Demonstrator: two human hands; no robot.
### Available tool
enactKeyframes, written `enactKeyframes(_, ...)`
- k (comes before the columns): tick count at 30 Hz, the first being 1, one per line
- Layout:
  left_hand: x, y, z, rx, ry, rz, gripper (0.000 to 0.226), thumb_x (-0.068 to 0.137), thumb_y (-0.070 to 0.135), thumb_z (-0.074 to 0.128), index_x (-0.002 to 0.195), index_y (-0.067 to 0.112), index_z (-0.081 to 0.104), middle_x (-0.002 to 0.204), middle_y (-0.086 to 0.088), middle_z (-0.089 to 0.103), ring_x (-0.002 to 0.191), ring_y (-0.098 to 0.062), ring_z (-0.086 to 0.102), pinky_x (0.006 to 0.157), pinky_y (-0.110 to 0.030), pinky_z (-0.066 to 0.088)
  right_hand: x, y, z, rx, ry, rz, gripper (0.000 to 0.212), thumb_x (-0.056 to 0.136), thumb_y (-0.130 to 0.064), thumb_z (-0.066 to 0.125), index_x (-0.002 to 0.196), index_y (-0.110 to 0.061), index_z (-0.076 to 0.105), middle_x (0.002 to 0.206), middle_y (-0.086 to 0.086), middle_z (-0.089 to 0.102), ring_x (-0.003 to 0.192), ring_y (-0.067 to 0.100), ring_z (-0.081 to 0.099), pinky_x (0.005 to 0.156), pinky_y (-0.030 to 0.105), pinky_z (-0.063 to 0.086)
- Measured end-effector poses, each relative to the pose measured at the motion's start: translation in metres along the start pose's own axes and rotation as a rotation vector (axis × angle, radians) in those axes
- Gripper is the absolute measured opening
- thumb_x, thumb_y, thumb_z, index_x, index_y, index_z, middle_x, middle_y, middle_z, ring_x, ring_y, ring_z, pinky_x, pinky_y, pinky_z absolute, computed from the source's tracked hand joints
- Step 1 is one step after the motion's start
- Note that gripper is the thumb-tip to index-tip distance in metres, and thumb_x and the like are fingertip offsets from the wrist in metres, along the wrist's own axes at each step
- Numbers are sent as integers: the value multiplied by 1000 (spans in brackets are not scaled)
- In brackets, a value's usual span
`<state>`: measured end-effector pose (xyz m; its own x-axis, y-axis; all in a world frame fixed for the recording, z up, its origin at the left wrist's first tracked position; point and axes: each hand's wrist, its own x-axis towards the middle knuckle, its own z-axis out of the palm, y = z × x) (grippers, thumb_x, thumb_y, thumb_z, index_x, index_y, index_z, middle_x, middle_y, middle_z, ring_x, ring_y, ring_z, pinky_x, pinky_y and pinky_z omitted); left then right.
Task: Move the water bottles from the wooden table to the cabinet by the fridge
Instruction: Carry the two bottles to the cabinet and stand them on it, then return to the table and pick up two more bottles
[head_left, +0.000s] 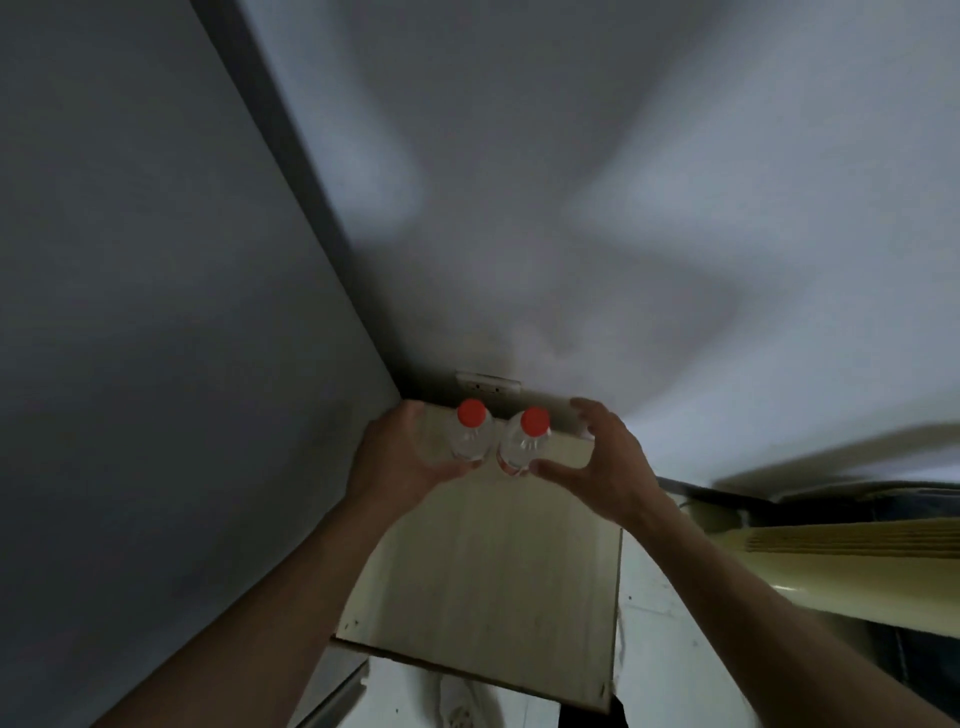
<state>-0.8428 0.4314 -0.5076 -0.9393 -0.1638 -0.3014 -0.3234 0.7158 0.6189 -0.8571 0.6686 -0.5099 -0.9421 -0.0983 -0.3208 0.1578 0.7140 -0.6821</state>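
Nearest, two bare forearms reach up from the bottom edge over the pale wooden top of the cabinet. Further along, at the cabinet's back edge, two clear water bottles with red caps stand upright side by side, touching or nearly so. The left hand wraps around the left bottle, its fingers curled behind the bottle's left side and the thumb crossing its front, clamped on it. The right hand is cupped beside the right bottle: its thumb tip touches the bottle's lower front, while the other fingers are spread apart to the right, off the plastic. To the left rises the grey side of the fridge. Behind the bottles a small white wall socket sits low on the white wall. At the right a yellowish rounded object lies blurred.
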Motion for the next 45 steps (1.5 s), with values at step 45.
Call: enactKeyframes(45, -142, 206, -195, -2, 152, 422, 58, 89, 67, 52, 125, 22, 58, 131, 0, 56, 118, -19, 52, 98, -39, 48, -219, -189, -245, -247, 328, -204, 60, 91, -60, 42, 139, -24, 50, 141, -1, 52, 105, 8, 51, 90, 22, 38)
